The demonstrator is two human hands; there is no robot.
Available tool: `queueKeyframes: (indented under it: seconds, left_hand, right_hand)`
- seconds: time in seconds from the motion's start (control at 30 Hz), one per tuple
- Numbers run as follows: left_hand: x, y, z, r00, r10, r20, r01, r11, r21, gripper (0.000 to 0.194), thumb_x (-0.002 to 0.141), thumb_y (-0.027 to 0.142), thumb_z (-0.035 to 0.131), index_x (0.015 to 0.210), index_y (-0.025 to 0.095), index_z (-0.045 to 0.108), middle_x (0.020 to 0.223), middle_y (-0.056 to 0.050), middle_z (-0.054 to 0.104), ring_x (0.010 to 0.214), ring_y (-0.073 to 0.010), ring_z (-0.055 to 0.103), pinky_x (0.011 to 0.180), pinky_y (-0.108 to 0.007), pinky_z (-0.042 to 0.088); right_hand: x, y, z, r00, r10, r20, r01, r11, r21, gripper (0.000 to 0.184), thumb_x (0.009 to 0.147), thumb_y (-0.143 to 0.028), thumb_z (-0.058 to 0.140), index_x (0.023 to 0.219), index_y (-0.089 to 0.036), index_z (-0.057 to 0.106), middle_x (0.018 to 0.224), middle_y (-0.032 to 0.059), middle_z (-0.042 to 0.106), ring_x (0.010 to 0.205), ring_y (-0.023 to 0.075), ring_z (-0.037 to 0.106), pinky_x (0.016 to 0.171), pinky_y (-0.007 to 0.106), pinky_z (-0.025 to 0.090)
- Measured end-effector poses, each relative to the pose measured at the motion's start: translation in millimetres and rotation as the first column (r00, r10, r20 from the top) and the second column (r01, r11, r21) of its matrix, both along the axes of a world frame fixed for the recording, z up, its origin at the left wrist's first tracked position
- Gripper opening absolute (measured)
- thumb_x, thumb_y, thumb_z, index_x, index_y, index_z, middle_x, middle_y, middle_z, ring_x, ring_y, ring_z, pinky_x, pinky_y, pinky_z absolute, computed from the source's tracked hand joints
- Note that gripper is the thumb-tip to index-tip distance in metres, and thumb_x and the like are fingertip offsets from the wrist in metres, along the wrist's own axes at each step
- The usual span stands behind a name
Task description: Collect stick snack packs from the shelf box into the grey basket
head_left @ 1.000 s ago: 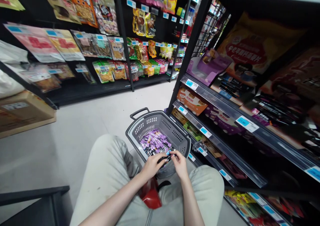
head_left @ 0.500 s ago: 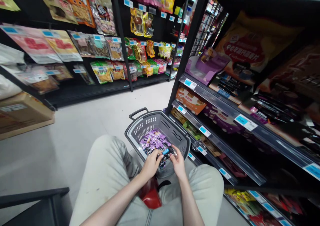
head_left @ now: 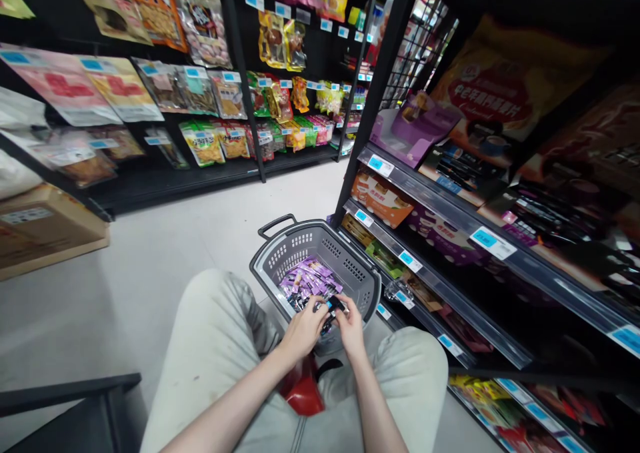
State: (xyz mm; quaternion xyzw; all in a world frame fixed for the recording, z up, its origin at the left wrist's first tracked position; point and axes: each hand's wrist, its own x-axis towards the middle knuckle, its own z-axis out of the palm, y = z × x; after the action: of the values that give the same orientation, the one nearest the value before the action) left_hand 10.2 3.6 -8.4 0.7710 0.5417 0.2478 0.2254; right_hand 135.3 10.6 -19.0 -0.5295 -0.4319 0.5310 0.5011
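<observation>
A grey plastic shopping basket (head_left: pixel 295 246) stands on the floor in front of my knees, next to the right-hand shelf. Purple and black small packets (head_left: pixel 307 281) lie heaped inside it. My left hand (head_left: pixel 303 329) and my right hand (head_left: pixel 350 326) meet over the basket's near rim. Both pinch a small bundle of black packets with a blue tag (head_left: pixel 333 305) between their fingertips. I sit with pale trousers on, and a red stool (head_left: pixel 300 389) shows between my legs.
A black shelf unit (head_left: pixel 450 266) with boxed goods and blue price tags runs along the right. Hanging snack bags (head_left: pixel 210 93) fill the racks across the aisle. A cardboard box (head_left: pixel 45 229) sits at the left. A dark frame (head_left: pixel 65 399) lies bottom left.
Both hands have drawn closer together and shifted slightly left over the basket's near rim, still working the same bundle of black packets.
</observation>
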Motion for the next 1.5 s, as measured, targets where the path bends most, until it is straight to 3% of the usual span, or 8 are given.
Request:
queueKeyframes:
  seconds: [0.2,0.37,0.6,0.83,0.97,1.07,1.23,1.5]
  left_hand:
    - [5,3,-6.3,0.926,0.119,0.358,-0.099,0.992,-0.074,0.018,0.080,0.025,0.036,0.068,0.017,0.047,0.092,-0.005,0.043,0.083,-0.0143,0.049,0.077,-0.028,0.039]
    - [2,13,-20.6,0.816,0.226,0.532,-0.067,0.951,-0.301,0.018,0.068,0.030,0.054,0.063,0.017,0.044,0.077,-0.001,0.051,0.071,-0.0132,0.050,0.064,-0.024,0.038]
    - [0,17,-22.3,0.746,0.179,0.642,0.358,0.705,-0.613,0.028,0.065,0.041,0.054,0.062,0.013,0.050,0.046,0.005,0.045,0.045,-0.0087,0.041,0.045,-0.020,0.027]
    - [-5,13,-16.1,0.692,0.190,0.696,0.518,0.540,-0.663,0.023,0.055,0.032,0.064,0.060,0.012,0.053,0.047,0.006,0.046,0.040,-0.0055,0.033,0.039,-0.018,0.020]
    - [-4,17,-21.1,0.653,0.283,0.702,0.398,0.660,-0.637,0.022,0.055,0.031,0.065,0.058,0.012,0.052,0.043,0.008,0.038,0.040,-0.0043,0.030,0.040,-0.017,0.020]
    - [-4,23,-27.5,0.533,0.443,0.721,0.235,0.741,-0.629,0.023,0.056,0.032,0.064,0.062,0.012,0.053,0.045,0.008,0.040,0.042,-0.0049,0.034,0.042,-0.017,0.025]
    - [-9,28,-31.1,0.292,0.585,0.756,0.175,0.745,-0.644,0.027,0.060,0.037,0.062,0.072,0.013,0.056,0.061,0.002,0.055,0.055,-0.0093,0.050,0.056,-0.020,0.039]
    - [-12,27,-35.5,0.320,0.610,0.725,0.113,0.735,-0.669,0.032,0.056,0.035,0.066,0.078,0.014,0.056,0.067,0.000,0.057,0.055,-0.0093,0.052,0.051,-0.020,0.041]
  right_hand:
    - [3,4,-2.2,0.992,-0.058,0.116,0.047,0.994,0.099,0.022,0.068,-0.023,0.051,0.088,-0.017,0.059,0.089,0.0048,0.062,0.080,0.0171,0.055,0.070,0.028,0.045]
    - [4,4,-2.4,0.981,-0.119,0.155,0.104,0.990,0.096,0.020,0.068,-0.023,0.053,0.086,-0.015,0.059,0.086,0.0057,0.062,0.081,0.0171,0.055,0.075,0.030,0.042]
    - [6,2,0.2,0.962,-0.143,0.233,0.130,0.989,0.072,0.020,0.067,-0.027,0.055,0.083,-0.016,0.059,0.083,0.0056,0.063,0.075,0.0174,0.056,0.070,0.029,0.043]
    - [9,4,0.5,0.929,-0.144,0.341,0.128,0.989,0.070,0.020,0.069,-0.029,0.052,0.083,-0.017,0.058,0.081,0.0044,0.062,0.070,0.0166,0.055,0.065,0.028,0.042]
    - [6,7,-10.3,0.988,-0.021,0.150,0.023,1.000,-0.009,0.037,0.063,-0.029,0.059,0.097,-0.019,0.050,0.083,0.0037,0.060,0.072,0.0165,0.057,0.067,0.029,0.044]
    - [0,3,-21.6,0.992,0.127,0.025,-0.124,0.987,-0.103,0.043,0.056,-0.028,0.065,0.095,-0.018,0.049,0.075,0.0013,0.060,0.066,0.0156,0.058,0.064,0.029,0.046]
    - [-7,-4,-29.2,0.944,0.324,0.066,-0.312,0.939,-0.146,0.026,0.059,-0.032,0.064,0.078,-0.015,0.057,0.071,0.0019,0.061,0.066,0.0162,0.057,0.062,0.028,0.046]
    - [2,-1,-16.3,0.919,0.394,0.021,-0.378,0.895,-0.237,0.022,0.063,-0.037,0.059,0.069,-0.015,0.055,0.053,-0.0029,0.056,0.044,0.0112,0.051,0.045,0.024,0.042]
